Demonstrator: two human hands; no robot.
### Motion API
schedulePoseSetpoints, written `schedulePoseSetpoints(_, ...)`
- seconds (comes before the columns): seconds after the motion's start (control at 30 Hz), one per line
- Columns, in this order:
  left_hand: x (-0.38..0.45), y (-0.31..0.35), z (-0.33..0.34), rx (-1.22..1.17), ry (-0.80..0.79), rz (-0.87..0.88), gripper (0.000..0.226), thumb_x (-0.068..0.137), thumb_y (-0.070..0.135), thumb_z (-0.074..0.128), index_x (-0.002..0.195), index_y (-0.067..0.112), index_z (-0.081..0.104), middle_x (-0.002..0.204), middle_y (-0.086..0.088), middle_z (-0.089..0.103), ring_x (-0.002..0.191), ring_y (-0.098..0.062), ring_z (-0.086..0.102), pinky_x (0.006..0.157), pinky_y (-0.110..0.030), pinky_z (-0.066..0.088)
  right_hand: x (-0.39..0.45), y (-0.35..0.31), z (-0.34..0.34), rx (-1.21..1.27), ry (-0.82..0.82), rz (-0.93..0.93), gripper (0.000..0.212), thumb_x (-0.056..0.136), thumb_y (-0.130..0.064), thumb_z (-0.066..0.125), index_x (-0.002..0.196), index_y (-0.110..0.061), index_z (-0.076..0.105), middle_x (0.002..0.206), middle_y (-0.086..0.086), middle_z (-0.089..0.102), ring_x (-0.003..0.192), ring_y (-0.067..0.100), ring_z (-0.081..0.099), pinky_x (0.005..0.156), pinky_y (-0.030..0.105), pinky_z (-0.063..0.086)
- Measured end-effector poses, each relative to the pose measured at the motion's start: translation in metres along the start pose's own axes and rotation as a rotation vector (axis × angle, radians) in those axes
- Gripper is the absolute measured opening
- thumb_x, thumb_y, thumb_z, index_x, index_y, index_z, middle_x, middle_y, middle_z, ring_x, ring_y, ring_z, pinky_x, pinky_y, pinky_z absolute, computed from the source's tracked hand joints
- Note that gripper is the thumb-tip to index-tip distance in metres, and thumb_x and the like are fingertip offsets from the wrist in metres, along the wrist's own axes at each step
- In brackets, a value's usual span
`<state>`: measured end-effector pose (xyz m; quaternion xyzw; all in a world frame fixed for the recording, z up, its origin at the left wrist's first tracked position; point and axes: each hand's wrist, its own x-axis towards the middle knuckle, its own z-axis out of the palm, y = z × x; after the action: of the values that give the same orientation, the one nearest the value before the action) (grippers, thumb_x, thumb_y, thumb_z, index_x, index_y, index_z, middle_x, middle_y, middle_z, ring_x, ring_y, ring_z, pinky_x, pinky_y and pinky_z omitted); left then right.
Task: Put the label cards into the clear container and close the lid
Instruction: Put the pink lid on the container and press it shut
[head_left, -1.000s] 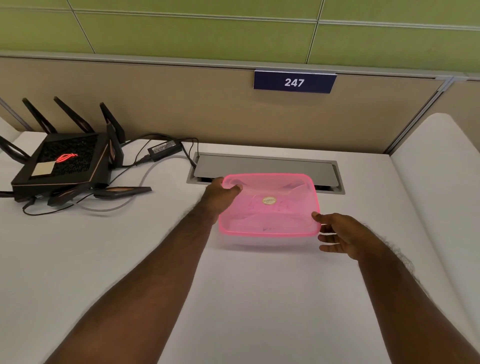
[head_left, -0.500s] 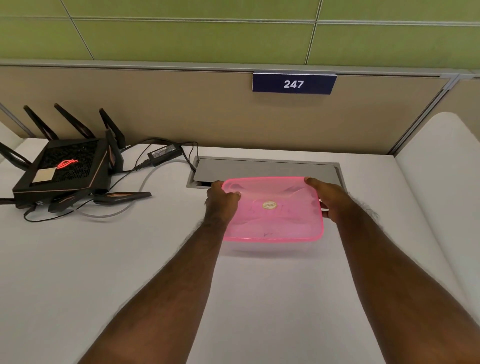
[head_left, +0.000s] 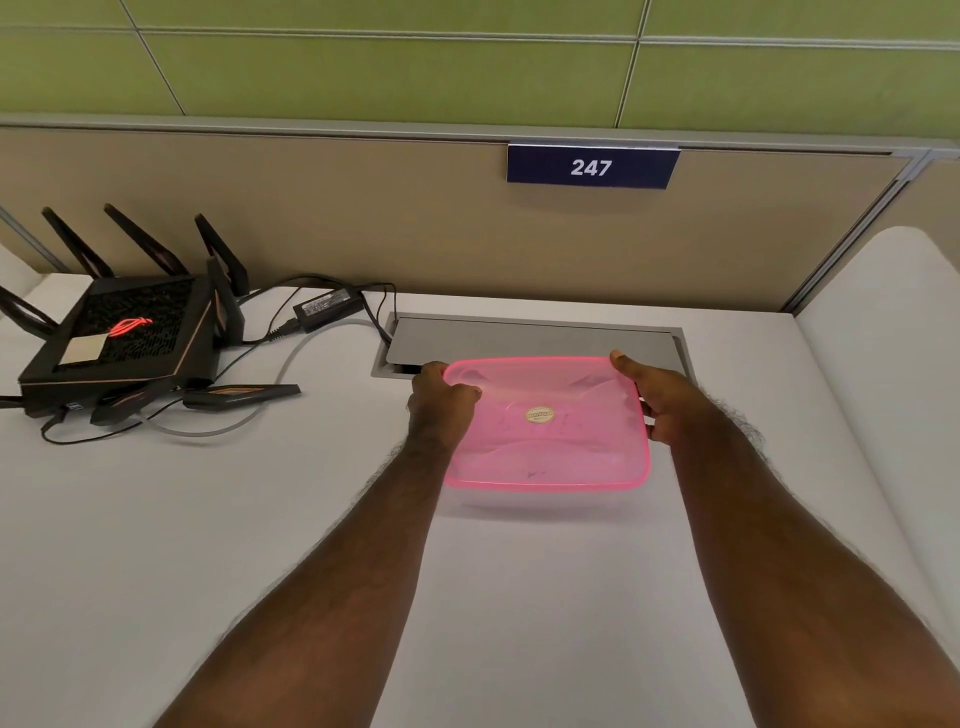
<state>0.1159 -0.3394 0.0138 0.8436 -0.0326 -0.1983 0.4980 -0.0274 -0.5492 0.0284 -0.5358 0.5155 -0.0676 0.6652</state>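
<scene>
A translucent pink lid with a small gold round sticker lies on top of the clear container, whose lower wall shows faintly under the lid's near edge. My left hand grips the lid's far left corner, thumb on top. My right hand holds the far right corner and right edge, thumb pressed on the rim. Pale shapes show through the pink lid; I cannot tell whether they are the label cards.
A black router with several antennas and a power adapter with cables sit at the left. A grey cable hatch lies just behind the container. A beige partition with a "247" sign bounds the desk; a white panel stands at right.
My right hand moved from the lid's near right corner up to its far right corner and now holds it. The left hand stayed on the far left corner. The container barely shifted.
</scene>
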Motion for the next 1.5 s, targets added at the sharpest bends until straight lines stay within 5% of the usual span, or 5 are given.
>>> schedulePoseSetpoints(0.3,0.025,0.012,-0.004,0.085,-0.076,-0.025,0.040,0.088,0.046,0.059,0.078,0.008,0.062,0.093,-0.023,0.066,0.089,-0.037,0.062,0.080,-0.038,0.049,0.005,0.003,-0.005,-0.017,-0.032,0.011,0.048,0.077,-0.050,0.074,0.106,-0.013,0.063,0.098,0.005,0.067,0.086,0.020,0.060,0.064,0.035,0.048)
schedulePoseSetpoints(0.47,0.033,0.018,-0.002,-0.041,-0.123,-0.157,0.026,0.088,0.029,0.065,0.099,0.005,0.062,0.096,-0.010,0.057,0.085,-0.028,0.054,0.078,-0.033,0.042,0.010,-0.003,-0.007,-0.031,-0.045,0.017,0.050,0.078,-0.043,0.075,0.112,-0.008,0.062,0.106,0.010,0.067,0.093,0.026,0.061,0.079,0.043,0.050)
schedulePoseSetpoints(0.9,0.036,0.011,0.005,0.026,-0.130,-0.121,0.033,0.088,0.032,0.061,0.100,0.001,0.064,0.097,-0.014,0.060,0.086,-0.031,0.055,0.075,-0.033,0.040,0.016,-0.012,-0.003,-0.026,-0.052,0.063,0.035,0.087,-0.030,0.070,0.112,-0.007,0.063,0.094,0.009,0.067,0.083,0.024,0.061,0.064,0.037,0.050)
schedulePoseSetpoints(1.2,0.014,0.060,0.039,0.832,-0.221,0.174,0.049,0.079,0.034,0.038,0.118,0.014,0.061,0.128,-0.010,0.058,0.120,-0.033,0.046,0.095,-0.049,0.029,0.009,-0.006,0.000,-0.015,-0.050,0.011,0.036,0.084,-0.036,0.071,0.107,-0.009,0.065,0.095,0.008,0.068,0.083,0.023,0.061,0.068,0.037,0.049)
schedulePoseSetpoints(1.5,0.000,0.099,0.090,0.834,-0.568,0.321,0.054,0.094,0.054,0.044,0.122,0.013,0.065,0.132,-0.010,0.060,0.119,-0.031,0.054,0.102,-0.039,0.040,0.005,0.002,-0.011,-0.070,-0.089,-0.029,0.047,0.082,-0.046,0.070,0.104,-0.006,0.066,0.101,0.011,0.070,0.091,0.026,0.064,0.077,0.039,0.053)
